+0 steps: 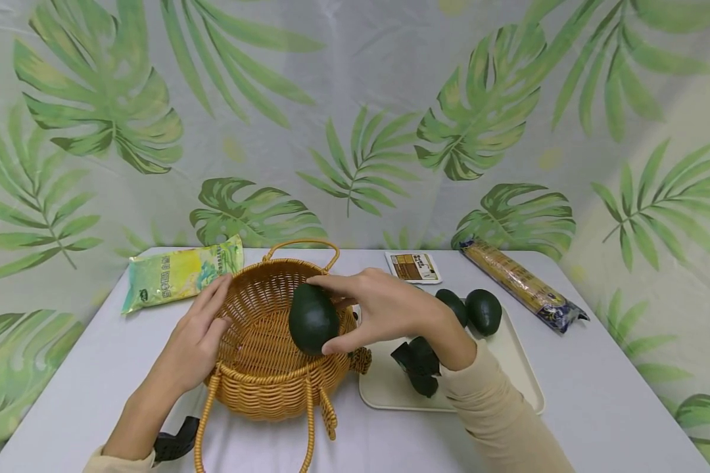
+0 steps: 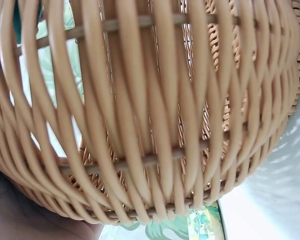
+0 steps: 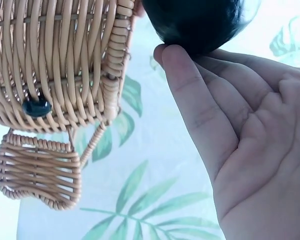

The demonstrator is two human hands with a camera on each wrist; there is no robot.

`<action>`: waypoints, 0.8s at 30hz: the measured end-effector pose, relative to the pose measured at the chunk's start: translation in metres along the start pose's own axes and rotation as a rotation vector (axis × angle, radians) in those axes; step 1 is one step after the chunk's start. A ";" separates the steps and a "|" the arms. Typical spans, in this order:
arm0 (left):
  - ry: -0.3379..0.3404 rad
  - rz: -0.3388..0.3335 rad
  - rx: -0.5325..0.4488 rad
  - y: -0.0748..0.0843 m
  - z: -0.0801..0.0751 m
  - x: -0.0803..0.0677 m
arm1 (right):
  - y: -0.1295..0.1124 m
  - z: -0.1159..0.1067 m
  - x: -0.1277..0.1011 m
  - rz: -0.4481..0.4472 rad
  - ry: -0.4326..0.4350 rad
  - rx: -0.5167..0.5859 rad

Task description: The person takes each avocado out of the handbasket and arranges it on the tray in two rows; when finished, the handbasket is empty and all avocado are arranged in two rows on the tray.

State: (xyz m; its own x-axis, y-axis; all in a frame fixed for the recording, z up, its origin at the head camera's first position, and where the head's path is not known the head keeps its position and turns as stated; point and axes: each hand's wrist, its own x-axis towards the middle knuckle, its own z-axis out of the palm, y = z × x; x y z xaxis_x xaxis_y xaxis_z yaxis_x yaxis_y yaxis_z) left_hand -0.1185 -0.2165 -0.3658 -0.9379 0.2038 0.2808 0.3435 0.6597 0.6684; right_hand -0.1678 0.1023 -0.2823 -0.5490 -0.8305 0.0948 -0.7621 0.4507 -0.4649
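My right hand (image 1: pixel 384 309) holds a dark green avocado (image 1: pixel 313 320) between thumb and fingers, over the right side of the opening of a wicker basket (image 1: pixel 272 394). The right wrist view shows the fingers against the underside of the avocado (image 3: pixel 200 22), beside the basket (image 3: pixel 50 65). My left hand (image 1: pixel 198 335) rests against the basket's left side, fingers and thumb reaching its rim. In the left wrist view the basket's weave (image 2: pixel 155 110) covers most of the picture, with a bit of the hand (image 2: pixel 30 215) at lower left.
A cream tray (image 1: pixel 523 368) stands right of the basket, bearing more avocados (image 1: pixel 483 312). Behind lie a green-yellow bag (image 1: pixel 180 276), a small flat packet (image 1: pixel 414 268) and a long pack of noodles (image 1: pixel 520 282). Basket handles (image 1: pixel 310 420) stick out front and back. A leaf-print cloth (image 1: pixel 361 131) hangs behind.
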 end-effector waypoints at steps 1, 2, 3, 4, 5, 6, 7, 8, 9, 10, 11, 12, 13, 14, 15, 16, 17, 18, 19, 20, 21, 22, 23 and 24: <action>0.000 0.001 0.000 0.000 0.000 0.000 | 0.000 -0.001 -0.002 -0.006 0.004 0.005; 0.001 0.002 -0.001 0.000 0.000 0.000 | 0.001 -0.001 -0.004 -0.010 0.009 0.001; 0.002 0.003 -0.002 0.000 0.000 0.000 | 0.001 -0.002 -0.005 -0.010 0.012 0.005; 0.000 0.002 -0.002 0.000 0.000 0.000 | 0.001 -0.002 -0.007 -0.017 0.019 0.010; 0.000 0.002 -0.002 -0.001 0.000 0.000 | 0.002 -0.003 -0.009 -0.021 0.025 0.018; 0.000 0.002 -0.002 -0.001 0.000 0.000 | 0.003 -0.003 -0.011 -0.024 0.032 0.029; 0.000 0.002 -0.002 -0.001 0.000 0.000 | 0.003 -0.004 -0.013 -0.024 0.038 0.030; 0.000 0.001 -0.002 0.000 0.000 0.000 | 0.004 -0.004 -0.015 -0.021 0.044 0.031; -0.001 0.001 -0.002 0.000 0.000 0.000 | 0.005 -0.005 -0.017 -0.021 0.051 0.035; -0.002 -0.001 -0.002 0.000 0.000 0.000 | 0.005 -0.006 -0.019 -0.021 0.059 0.040; -0.002 0.000 -0.001 0.000 0.000 0.000 | 0.006 -0.006 -0.021 -0.018 0.063 0.043; -0.003 -0.002 -0.001 0.000 0.000 0.000 | 0.007 -0.007 -0.023 -0.018 0.068 0.049; -0.003 -0.003 0.000 0.000 0.000 0.000 | 0.008 -0.008 -0.026 -0.017 0.073 0.047; -0.005 -0.005 0.000 0.000 0.000 0.000 | 0.009 -0.008 -0.028 -0.019 0.080 0.053; -0.005 -0.003 -0.001 0.000 0.000 0.000 | 0.009 -0.009 -0.031 -0.019 0.087 0.055; -0.005 -0.002 0.000 0.000 0.000 0.000 | 0.010 -0.010 -0.033 -0.018 0.093 0.058; -0.006 -0.001 0.000 0.001 0.000 0.000 | 0.011 -0.011 -0.035 -0.017 0.099 0.059; -0.008 -0.003 -0.001 0.001 0.000 0.000 | 0.012 -0.011 -0.038 -0.016 0.104 0.060; -0.009 -0.003 -0.002 0.001 0.000 0.000 | 0.013 -0.012 -0.040 -0.014 0.110 0.063; -0.009 -0.002 -0.001 0.001 0.000 0.000 | 0.013 -0.013 -0.042 -0.011 0.116 0.069; -0.010 -0.002 -0.001 0.001 0.000 0.000 | 0.014 -0.014 -0.044 -0.008 0.122 0.072; -0.012 -0.004 0.000 0.001 0.000 0.000 | 0.015 -0.014 -0.047 -0.006 0.128 0.076; -0.013 -0.006 0.001 0.001 0.000 0.000 | 0.016 -0.015 -0.049 -0.005 0.136 0.076; -0.013 -0.007 0.002 0.001 0.000 0.000 | 0.016 -0.015 -0.051 -0.006 0.142 0.078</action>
State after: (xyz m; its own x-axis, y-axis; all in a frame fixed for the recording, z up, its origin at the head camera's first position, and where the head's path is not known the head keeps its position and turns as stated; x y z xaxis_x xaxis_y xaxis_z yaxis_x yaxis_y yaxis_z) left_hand -0.1184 -0.2162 -0.3649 -0.9409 0.2086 0.2668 0.3366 0.6623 0.6693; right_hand -0.1574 0.1572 -0.2813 -0.5919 -0.7758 0.2185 -0.7393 0.4146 -0.5306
